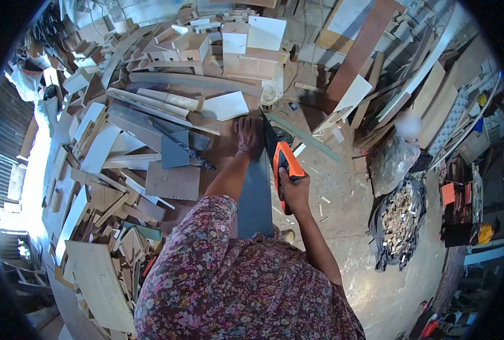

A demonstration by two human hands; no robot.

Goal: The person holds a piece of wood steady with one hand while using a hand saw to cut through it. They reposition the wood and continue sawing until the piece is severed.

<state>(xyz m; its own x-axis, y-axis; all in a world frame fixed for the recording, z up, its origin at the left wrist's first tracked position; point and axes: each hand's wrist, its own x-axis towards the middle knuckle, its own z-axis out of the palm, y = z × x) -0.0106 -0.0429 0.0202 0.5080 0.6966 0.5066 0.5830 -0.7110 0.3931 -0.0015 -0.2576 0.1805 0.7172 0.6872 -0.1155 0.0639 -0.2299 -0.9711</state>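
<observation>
My right hand is wrapped round the orange and black handle of a handsaw. The saw's dark blade points away from me, along the far right edge of a long grey-blue board. That board runs from my body toward the workbench. My left hand lies flat with its fingers apart at the board's far left side, close beside the blade. A narrow green strip slants away to the right of the blade.
Wood offcuts and a white panel lie on the bench ahead and left. A dark sack of wood scraps sits on the floor at right, near a clear plastic bag. Long planks lean at the upper right.
</observation>
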